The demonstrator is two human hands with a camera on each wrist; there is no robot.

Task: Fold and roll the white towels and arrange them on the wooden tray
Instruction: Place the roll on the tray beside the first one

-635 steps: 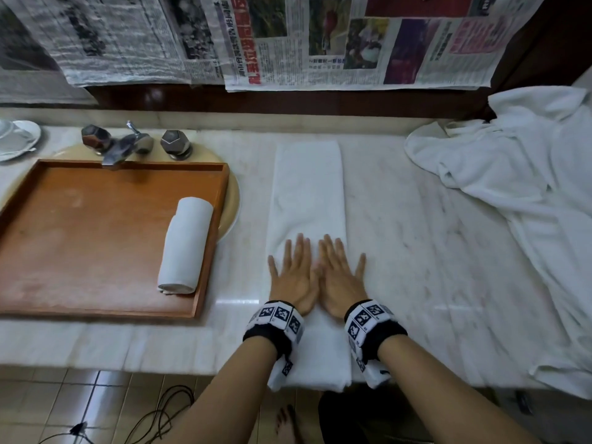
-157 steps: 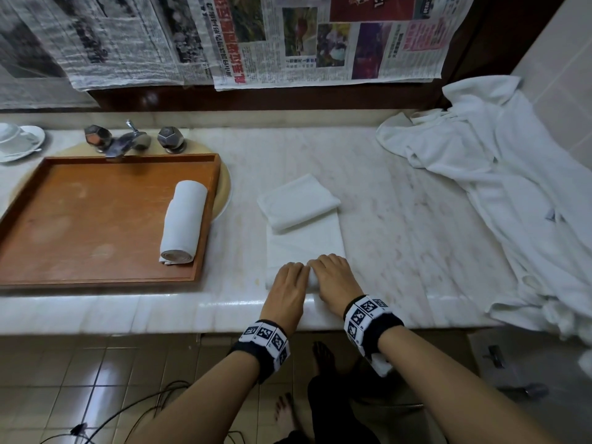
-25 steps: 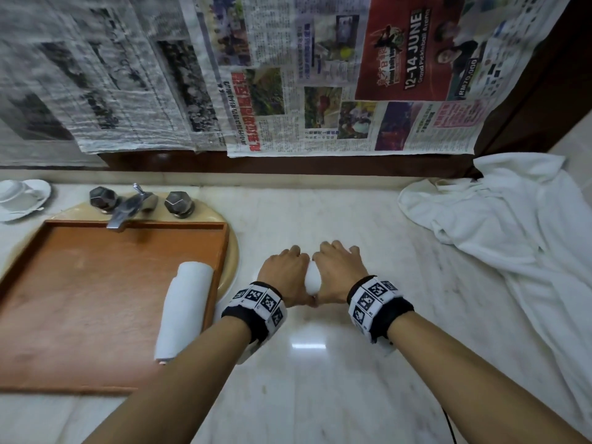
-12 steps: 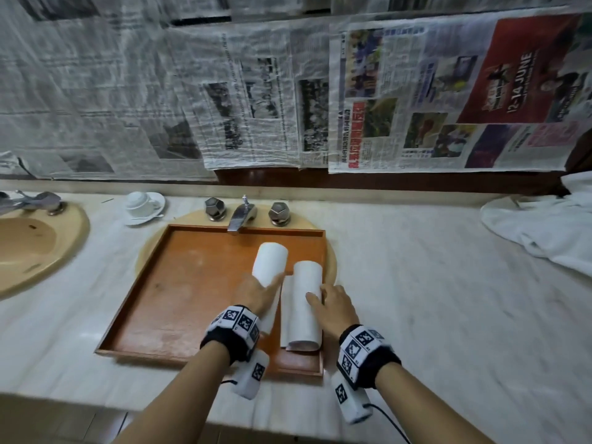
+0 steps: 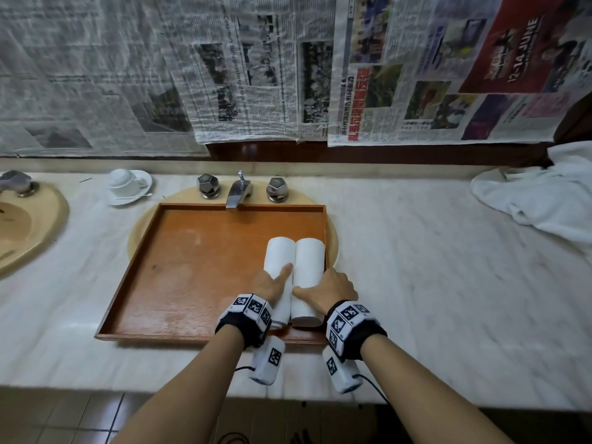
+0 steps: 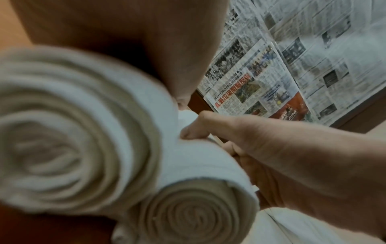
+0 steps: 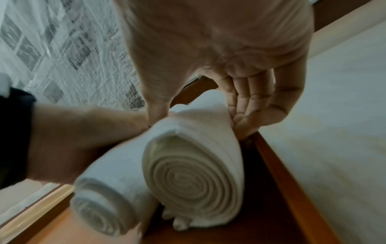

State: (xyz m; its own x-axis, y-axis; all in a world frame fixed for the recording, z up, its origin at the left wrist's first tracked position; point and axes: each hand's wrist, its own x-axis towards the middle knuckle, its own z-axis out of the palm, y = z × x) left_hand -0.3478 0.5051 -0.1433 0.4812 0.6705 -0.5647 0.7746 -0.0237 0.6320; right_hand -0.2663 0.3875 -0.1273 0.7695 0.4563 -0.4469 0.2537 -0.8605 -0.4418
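White rolled towels (image 5: 294, 267) on an orange-brown wooden tray (image 5: 192, 267); pale veined marble counter (image 5: 432, 283); black-and-white checker-patterned wristbands (image 5: 248, 312).

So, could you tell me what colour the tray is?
Reddish-brown wood; the tray shows best in the head view.

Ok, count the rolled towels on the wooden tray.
2. The left roll and the right roll lie side by side, touching, at the wooden tray's right end. None looks hidden.
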